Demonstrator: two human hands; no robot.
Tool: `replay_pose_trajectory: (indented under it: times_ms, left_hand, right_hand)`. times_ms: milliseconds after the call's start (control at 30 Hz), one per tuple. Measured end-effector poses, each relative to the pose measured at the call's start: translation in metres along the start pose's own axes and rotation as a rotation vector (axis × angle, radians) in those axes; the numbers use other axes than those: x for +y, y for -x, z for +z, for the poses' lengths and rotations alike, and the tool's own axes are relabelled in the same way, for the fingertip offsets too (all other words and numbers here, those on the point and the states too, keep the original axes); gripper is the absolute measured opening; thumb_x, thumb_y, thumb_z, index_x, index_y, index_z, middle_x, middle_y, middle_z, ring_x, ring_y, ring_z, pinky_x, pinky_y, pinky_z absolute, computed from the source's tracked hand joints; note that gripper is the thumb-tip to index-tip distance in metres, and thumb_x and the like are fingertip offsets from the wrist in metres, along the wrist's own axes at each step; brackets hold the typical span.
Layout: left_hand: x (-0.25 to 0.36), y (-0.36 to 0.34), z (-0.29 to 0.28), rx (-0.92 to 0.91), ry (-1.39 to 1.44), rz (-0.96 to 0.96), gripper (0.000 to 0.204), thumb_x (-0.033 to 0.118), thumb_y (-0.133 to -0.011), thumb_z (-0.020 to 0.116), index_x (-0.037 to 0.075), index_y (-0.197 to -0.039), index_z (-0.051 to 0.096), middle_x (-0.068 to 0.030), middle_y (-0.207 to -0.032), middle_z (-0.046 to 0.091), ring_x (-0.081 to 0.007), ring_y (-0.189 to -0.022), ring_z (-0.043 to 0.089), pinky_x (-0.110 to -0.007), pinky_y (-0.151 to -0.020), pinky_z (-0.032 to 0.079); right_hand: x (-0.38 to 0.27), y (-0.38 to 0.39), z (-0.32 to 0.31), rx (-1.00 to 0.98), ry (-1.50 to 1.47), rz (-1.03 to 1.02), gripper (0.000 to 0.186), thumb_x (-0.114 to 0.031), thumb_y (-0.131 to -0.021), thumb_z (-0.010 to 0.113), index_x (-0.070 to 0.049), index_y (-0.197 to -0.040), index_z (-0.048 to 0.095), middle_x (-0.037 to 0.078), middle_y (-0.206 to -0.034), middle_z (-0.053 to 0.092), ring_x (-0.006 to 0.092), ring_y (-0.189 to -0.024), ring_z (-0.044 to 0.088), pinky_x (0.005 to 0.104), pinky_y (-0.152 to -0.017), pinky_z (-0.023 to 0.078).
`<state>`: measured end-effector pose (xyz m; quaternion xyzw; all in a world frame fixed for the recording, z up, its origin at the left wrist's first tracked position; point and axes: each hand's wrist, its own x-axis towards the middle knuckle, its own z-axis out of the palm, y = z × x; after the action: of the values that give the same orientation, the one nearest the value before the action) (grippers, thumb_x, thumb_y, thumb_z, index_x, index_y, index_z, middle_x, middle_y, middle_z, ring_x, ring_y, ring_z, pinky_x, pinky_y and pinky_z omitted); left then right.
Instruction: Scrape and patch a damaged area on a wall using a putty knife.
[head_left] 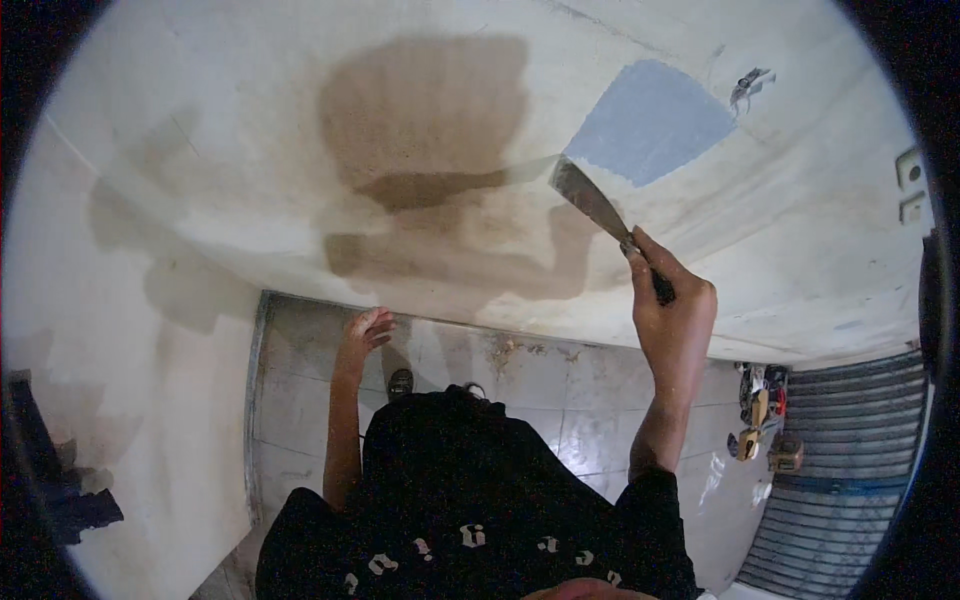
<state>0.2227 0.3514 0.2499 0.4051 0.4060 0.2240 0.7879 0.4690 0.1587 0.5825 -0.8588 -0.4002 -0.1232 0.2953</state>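
Observation:
My right hand [672,300] is closed around the dark handle of a putty knife [592,200], raised in front of the pale wall [250,130]. The blade points up and to the left, its tip by the lower left corner of a blue-grey patch [650,120]. Whether the tip touches the wall, I cannot tell. Low on the left hangs my left hand [371,328], empty, with its fingers loosely bent and apart. Shadows of my head, arm and the knife fall on the wall left of the patch.
A damaged dark spot [748,90] marks the wall right of the patch. Farther right sit wall sockets [910,190]. On the tiled floor [590,420], scraped crumbs [515,350] lie along the wall. Tools and boxes [757,415] stand by a slatted shutter [850,440]. Dark clothing [75,495] hangs far left.

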Motion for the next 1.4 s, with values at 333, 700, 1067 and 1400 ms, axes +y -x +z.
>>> replay_pose_trajectory:
  times_ms: [333,700,1067,1400]
  left_hand:
    - [-0.004,-0.012,-0.026,-0.075,-0.033,-0.015,0.05,0.045,-0.091,0.056,0.002,-0.116,0.06,-0.0109,-0.111,0.064,-0.0216,-0.101,0.062,-0.036,-0.087,0.048]
    - [0.086,-0.02,0.142,-0.463,0.024,0.21,0.047,0.041,-0.097,0.045,0.003,-0.121,0.059,-0.0093,-0.116,0.065,-0.02,-0.109,0.06,-0.037,-0.092,0.046]
    - [0.156,-0.017,0.27,-0.542,0.304,0.369,0.04,0.037,-0.097,0.049,0.001,-0.107,0.06,-0.0118,-0.086,0.067,-0.0195,-0.071,0.065,-0.034,-0.064,0.053]
    - [0.153,-0.017,0.29,-0.265,0.287,0.502,0.03,0.029,-0.095,0.057,0.0,-0.088,0.06,-0.0028,-0.058,0.053,-0.0122,-0.041,0.049,-0.026,-0.038,0.038]
  right_hand:
    - [-0.016,-0.001,0.005,0.01,0.054,-0.035,0.022,-0.015,-0.086,0.067,-0.01,-0.107,0.072,0.016,-0.064,0.063,0.0182,-0.045,0.053,0.0311,-0.047,0.041]
    - [0.029,0.022,0.055,0.012,-0.478,0.239,0.021,-0.021,-0.09,0.066,-0.001,-0.098,0.07,0.006,-0.057,0.058,0.009,-0.051,0.048,0.0262,-0.047,0.036]
    - [0.038,0.061,0.125,-0.094,-1.124,0.454,0.028,-0.019,-0.097,0.055,-0.002,-0.119,0.062,-0.002,-0.061,0.052,0.002,-0.049,0.036,0.0195,-0.044,0.026]
    - [0.039,0.061,0.14,-0.153,-1.317,0.425,0.029,-0.022,-0.1,0.05,-0.001,-0.119,0.056,-0.004,-0.061,0.045,0.0025,-0.048,0.035,0.02,-0.042,0.026]
